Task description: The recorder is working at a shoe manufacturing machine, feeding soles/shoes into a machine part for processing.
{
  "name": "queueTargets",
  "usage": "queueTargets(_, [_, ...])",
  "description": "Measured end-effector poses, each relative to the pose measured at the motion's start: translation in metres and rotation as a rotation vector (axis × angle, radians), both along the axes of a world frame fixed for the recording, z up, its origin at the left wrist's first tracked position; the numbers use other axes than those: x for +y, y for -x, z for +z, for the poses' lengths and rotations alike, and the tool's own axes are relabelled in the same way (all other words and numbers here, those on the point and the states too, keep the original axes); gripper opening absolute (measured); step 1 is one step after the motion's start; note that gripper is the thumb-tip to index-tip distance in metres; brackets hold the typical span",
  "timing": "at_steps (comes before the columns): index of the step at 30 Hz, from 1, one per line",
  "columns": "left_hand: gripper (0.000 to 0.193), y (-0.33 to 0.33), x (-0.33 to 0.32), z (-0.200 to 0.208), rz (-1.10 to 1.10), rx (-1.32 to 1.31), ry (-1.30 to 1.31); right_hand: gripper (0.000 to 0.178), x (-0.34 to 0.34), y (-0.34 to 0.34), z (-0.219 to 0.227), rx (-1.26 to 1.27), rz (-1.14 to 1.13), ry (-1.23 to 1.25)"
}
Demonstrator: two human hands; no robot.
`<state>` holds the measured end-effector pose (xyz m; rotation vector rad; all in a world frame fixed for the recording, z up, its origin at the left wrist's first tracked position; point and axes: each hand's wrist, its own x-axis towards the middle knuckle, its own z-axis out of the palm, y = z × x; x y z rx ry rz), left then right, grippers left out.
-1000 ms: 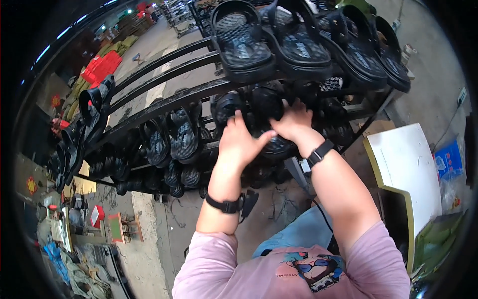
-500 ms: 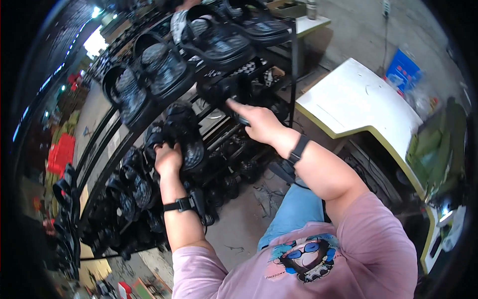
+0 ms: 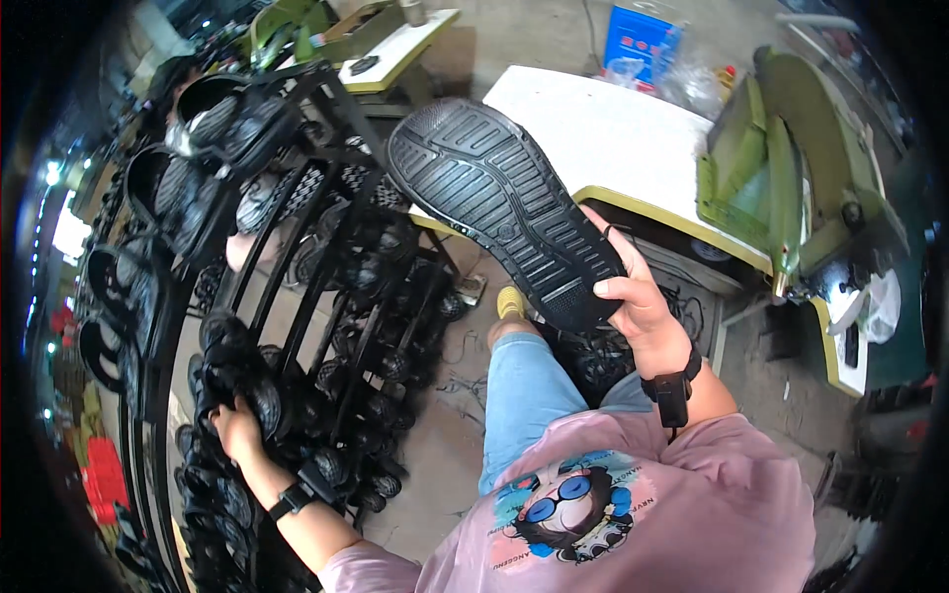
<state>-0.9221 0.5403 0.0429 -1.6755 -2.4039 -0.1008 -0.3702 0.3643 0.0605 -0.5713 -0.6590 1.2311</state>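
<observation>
My right hand (image 3: pixel 638 301) is closed on one end of a black sandal (image 3: pixel 494 203), thumb on the sole and fingers behind it. The grooved sole faces me, and the sandal is held tilted over the white table's edge. At the left, my left hand (image 3: pixel 237 432) is closed on another black sandal (image 3: pixel 222 381) on the rack, its fingertips partly hidden by the shoe. Beside it rests a similar dark sandal (image 3: pixel 265 403). More black sandals (image 3: pixel 178 198) line the rack's top shelf, with their straps upward.
A black metal rack (image 3: pixel 262 287) with several sandal-filled tiers stands on my left. To the right is a white table (image 3: pixel 633 128) with a yellow-green edge, next to a green sewing machine (image 3: pixel 771 168). A blue bag (image 3: pixel 638 44) lies behind. Cords and scraps litter the floor.
My right hand has drawn back from the rack to the right and now holds up a black sandal, sole showing. The view has turned right; my left hand keeps its grip at the rack.
</observation>
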Motion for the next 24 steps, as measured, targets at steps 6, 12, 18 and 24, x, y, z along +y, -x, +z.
queueTargets(6, [0.059,-0.012,-0.002,0.006,0.024,0.001,0.018,0.084,-0.008,-0.034,0.0,-0.058,-0.157,-0.077])
queueTargets(12, [0.058,0.006,0.002,-0.003,0.007,0.018,-0.024,0.085,0.009,-0.052,-0.01,0.004,-0.226,-0.073])
queueTargets(18, [0.059,0.025,0.002,-0.009,-0.052,0.038,-0.066,0.08,0.059,-0.055,-0.01,-1.551,-0.644,0.262])
queueTargets(24, [0.055,0.05,0.013,-0.03,-0.155,0.169,-0.144,0.056,0.139,-0.089,-0.105,-2.23,-1.003,0.563])
